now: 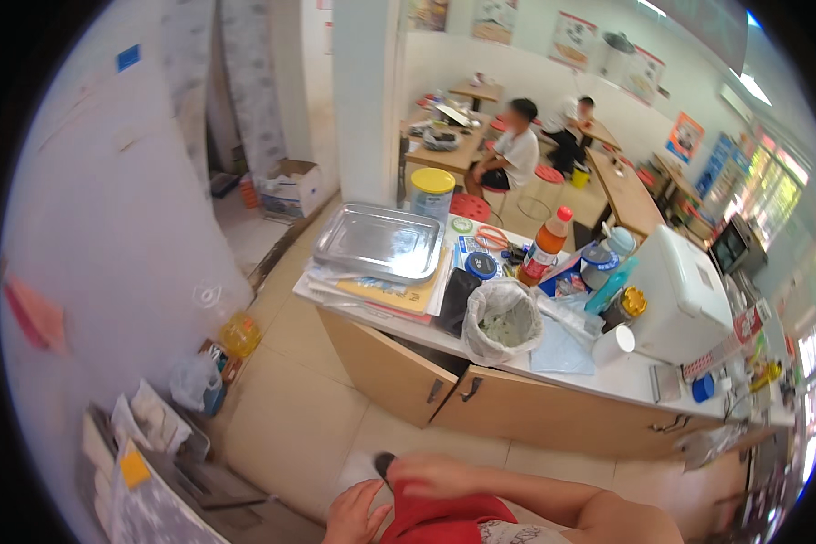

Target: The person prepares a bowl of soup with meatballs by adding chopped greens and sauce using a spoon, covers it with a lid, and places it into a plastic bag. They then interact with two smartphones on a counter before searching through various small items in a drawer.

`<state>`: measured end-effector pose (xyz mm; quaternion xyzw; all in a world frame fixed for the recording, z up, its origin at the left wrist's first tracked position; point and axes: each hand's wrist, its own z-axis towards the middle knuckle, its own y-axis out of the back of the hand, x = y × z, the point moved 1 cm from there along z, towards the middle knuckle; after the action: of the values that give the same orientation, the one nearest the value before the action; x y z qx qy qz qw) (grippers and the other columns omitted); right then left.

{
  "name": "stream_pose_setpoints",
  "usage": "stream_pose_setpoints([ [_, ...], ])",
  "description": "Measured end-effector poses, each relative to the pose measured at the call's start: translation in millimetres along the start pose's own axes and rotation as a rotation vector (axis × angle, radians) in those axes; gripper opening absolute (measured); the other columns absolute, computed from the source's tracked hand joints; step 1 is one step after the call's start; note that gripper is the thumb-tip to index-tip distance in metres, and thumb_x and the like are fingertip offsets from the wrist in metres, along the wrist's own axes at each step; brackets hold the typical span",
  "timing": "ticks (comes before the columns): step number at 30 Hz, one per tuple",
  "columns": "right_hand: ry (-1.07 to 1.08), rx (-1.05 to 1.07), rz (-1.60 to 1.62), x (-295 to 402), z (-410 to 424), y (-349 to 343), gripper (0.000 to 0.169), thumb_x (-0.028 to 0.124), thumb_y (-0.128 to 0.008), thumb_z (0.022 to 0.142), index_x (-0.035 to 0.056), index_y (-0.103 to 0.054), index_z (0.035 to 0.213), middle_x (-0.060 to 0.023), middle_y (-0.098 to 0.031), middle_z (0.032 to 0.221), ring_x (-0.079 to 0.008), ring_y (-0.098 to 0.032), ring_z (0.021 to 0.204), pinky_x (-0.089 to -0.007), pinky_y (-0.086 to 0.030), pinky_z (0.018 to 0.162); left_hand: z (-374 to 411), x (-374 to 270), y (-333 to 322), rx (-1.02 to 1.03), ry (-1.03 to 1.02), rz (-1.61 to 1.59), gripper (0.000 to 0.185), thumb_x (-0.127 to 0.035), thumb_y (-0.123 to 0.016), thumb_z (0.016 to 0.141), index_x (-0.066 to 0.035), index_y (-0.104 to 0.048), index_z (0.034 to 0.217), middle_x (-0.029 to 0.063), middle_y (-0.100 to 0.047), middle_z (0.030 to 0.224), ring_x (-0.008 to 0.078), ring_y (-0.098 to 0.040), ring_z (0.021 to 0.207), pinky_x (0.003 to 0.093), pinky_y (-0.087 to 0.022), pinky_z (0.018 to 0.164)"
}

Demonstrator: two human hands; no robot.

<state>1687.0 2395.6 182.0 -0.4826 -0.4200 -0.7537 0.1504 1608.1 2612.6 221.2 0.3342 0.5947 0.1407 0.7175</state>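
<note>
My left hand (357, 513) is low in the view, holding nothing, its thumb apart from the fingers. Just right of it, my right hand (435, 476) is blurred in front of the red cloth (442, 513) I wear; whether it grips the cloth cannot be told. Both hands are short of the white counter (517, 357). On that counter, a bin-like container lined with a clear plastic bag (503, 316) stands near the front edge. To its left, a stainless steel tray (381, 241) lies on stacked papers (387, 292), beside a black phone-like slab (457, 299).
A cabinet door (387, 370) stands ajar below the counter. An orange-red bottle (544, 248), scissors (491, 238), a yellow-lidded canister (432, 190) and a white box-shaped appliance (683, 296) stand or lie on top. Two people (517, 149) sit at tables beyond. Bagged goods (153, 418) stand at left.
</note>
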Motion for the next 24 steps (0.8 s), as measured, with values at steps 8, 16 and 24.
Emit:
stream_pose_setpoints([
  [8,-0.683,-1.014,-0.506,-106,51,51,0.043,0.014,-0.073,0.079,0.0001,-0.060,0.118,-0.0218,-0.057,0.117,-0.0404,-0.055,0.110,-0.0459,-0.045,0.093,103,147,88,0.340,-0.020,0.051,0.035,-0.023,-0.069,0.088,-0.004,-0.062,0.116,0.0149,-0.064,0.116,0.0340,-0.063,0.103,0.0398,-0.052,0.088],
  [16,-0.906,-1.219,-0.579,-98,90,34,0.031,0.013,-0.076,0.077,-0.0001,-0.066,0.103,-0.0167,-0.064,0.098,-0.0366,-0.062,0.093,-0.0428,-0.050,0.081,198,233,152,0.765,-0.168,0.109,0.045,-0.027,-0.064,0.091,-0.006,-0.056,0.129,0.0149,-0.063,0.120,0.0351,-0.063,0.104,0.0410,-0.052,0.087],
  [24,-1.047,-1.290,-0.634,-42,140,-93,0.027,0.008,-0.072,0.081,-0.0004,-0.067,0.105,-0.0185,-0.065,0.089,-0.0326,-0.064,0.082,-0.0382,-0.049,0.077,262,226,142,0.888,-0.500,-0.075,0.067,-0.036,-0.057,0.094,-0.016,-0.028,0.152,0.0218,-0.065,0.106,0.0396,-0.065,0.093,0.0480,-0.053,0.075],
])
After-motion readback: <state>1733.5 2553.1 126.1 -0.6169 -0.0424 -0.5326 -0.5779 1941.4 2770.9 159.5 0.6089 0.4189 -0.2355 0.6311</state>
